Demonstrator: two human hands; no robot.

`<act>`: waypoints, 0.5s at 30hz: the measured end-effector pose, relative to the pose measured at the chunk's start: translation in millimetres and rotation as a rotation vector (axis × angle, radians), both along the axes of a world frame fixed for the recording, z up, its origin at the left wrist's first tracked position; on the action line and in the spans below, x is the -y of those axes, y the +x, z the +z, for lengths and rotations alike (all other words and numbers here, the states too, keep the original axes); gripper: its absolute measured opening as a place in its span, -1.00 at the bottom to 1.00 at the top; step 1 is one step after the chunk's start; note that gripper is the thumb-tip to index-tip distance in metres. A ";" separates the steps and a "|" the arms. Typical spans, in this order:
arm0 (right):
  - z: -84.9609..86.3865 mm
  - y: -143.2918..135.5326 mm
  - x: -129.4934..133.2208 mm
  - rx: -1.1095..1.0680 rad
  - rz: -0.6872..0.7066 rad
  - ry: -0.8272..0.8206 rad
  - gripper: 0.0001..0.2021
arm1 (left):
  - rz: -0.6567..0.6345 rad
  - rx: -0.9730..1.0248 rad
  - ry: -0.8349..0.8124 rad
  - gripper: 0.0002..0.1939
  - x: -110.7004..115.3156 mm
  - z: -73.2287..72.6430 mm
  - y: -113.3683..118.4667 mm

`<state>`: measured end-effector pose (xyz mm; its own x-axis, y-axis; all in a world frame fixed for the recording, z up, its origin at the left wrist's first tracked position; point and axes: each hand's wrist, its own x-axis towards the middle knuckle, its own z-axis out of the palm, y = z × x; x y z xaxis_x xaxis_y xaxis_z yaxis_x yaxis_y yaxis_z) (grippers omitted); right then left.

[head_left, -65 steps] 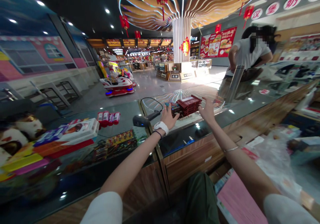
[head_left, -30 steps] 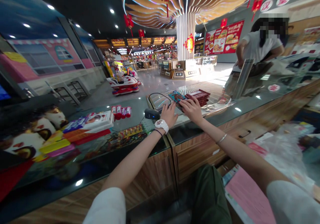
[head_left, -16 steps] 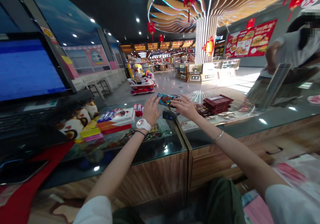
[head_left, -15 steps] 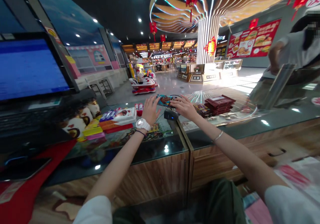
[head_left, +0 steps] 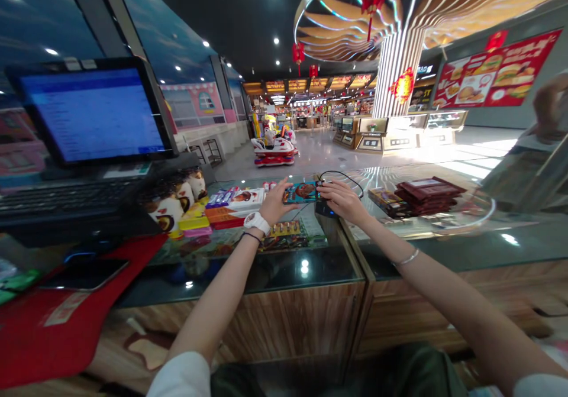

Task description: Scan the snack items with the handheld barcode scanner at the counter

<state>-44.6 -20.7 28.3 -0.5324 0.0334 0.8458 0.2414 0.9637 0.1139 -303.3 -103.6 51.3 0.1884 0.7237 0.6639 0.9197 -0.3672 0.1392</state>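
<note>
Over the glass counter point(head_left: 323, 237) I hold a small flat teal packet point(head_left: 305, 191) with a brown picture on its front. My left hand point(head_left: 274, 204), with a white watch at the wrist, grips its left end. The fingers of my right hand point(head_left: 345, 200) close on its right end. Just beneath the packet, near my right hand, sits a black device point(head_left: 325, 210) with a small blue light and a black cable; my hand and the packet partly cover it.
Left stand boxed snacks point(head_left: 235, 199), a monitor point(head_left: 95, 113) and a keyboard point(head_left: 80, 199). A dark phone point(head_left: 86, 274) lies on a red mat point(head_left: 53, 344). To the right is a stack of dark red packets point(head_left: 430, 194). A person point(head_left: 528, 148) stands beyond the counter.
My view has turned left, so more of the monitor and red mat shows. My left fingers, spread before, now wrap the packet's left end, and its picture faces me more fully.
</note>
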 end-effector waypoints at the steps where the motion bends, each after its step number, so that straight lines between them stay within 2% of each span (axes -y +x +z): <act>1: -0.2 0.5 0.1 0.001 -0.005 -0.016 -0.74 | -0.014 0.005 -0.007 -0.38 0.3 -0.1 0.7; 6: -2.2 1.6 -2.7 -0.010 -0.048 -0.080 -0.63 | -0.023 0.037 0.055 -0.35 1.7 0.9 3.9; 11: -4.8 3.9 -4.3 -0.008 -0.086 -0.132 -0.34 | 0.029 -0.021 0.115 -0.41 5.7 -1.3 11.9; 15: -5.0 4.1 -5.8 0.013 -0.076 -0.165 -0.51 | 0.028 -0.039 0.125 -0.52 7.3 -4.7 20.0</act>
